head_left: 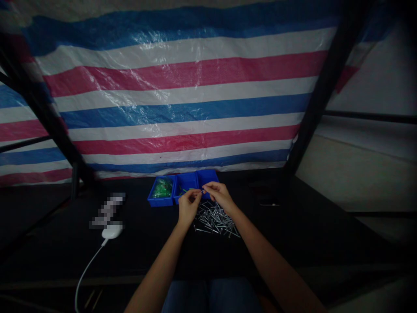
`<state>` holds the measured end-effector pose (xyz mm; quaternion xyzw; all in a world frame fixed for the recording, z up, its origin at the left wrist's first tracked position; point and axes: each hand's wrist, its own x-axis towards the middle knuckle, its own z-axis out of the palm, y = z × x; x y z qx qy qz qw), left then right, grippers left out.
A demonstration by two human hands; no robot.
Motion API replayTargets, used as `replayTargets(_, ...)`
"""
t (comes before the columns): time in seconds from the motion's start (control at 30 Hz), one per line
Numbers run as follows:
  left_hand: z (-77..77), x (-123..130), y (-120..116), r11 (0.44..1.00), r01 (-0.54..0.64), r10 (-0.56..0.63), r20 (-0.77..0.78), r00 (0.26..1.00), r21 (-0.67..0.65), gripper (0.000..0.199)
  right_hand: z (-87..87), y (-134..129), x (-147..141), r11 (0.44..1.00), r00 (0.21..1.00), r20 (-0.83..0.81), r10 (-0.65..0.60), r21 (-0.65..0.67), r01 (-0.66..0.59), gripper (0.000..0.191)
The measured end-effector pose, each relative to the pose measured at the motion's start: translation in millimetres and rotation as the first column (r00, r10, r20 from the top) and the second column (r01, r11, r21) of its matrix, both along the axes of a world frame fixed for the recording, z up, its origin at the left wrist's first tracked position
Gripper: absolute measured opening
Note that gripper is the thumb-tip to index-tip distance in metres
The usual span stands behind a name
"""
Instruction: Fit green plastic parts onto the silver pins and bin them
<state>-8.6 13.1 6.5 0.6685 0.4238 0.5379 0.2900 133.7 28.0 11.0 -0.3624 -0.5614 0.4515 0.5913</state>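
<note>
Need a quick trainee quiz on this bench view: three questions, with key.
1. True or false: the loose silver metal pins lie inside the blue plastic bins.
2. Which bin holds the green parts: left, middle or right, as seen from the head camera?
3. Fill in: the hand nearer the white power adapter is the ___ hand.

Key: 1 false; 2 left; 3 left hand.

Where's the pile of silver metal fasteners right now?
In the head view, the scattered pile of silver metal fasteners lies on the black tabletop, just in front of the blue plastic bins and directly below the person's right hand.
</note>
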Motion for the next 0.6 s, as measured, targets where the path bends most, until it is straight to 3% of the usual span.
replayTargets(0.27,3.2,-8,6,0.996,0.065,-0.051,0.202,0.978,-0.061,0.026,-5.3,-4,-4,0.985,0.986,0.056,0.157,-0.079,-0.152,0.034)
replayTargets(0.43,8.0,-8,2,0.964,0.216,-0.16,0.311,0.937,-0.153,0.033,-7.6,-4,-7,0.992,0.995,0.036,0.096,-0.086,-0.092,0.036)
replayTargets(0.6,12.2,-8,-1,0.94,0.265,-0.182,0.341,0.922,-0.214,0.037,-8.2,-3,-7,0.994,0.997,0.026,0.071,-0.088,-0.068,0.035)
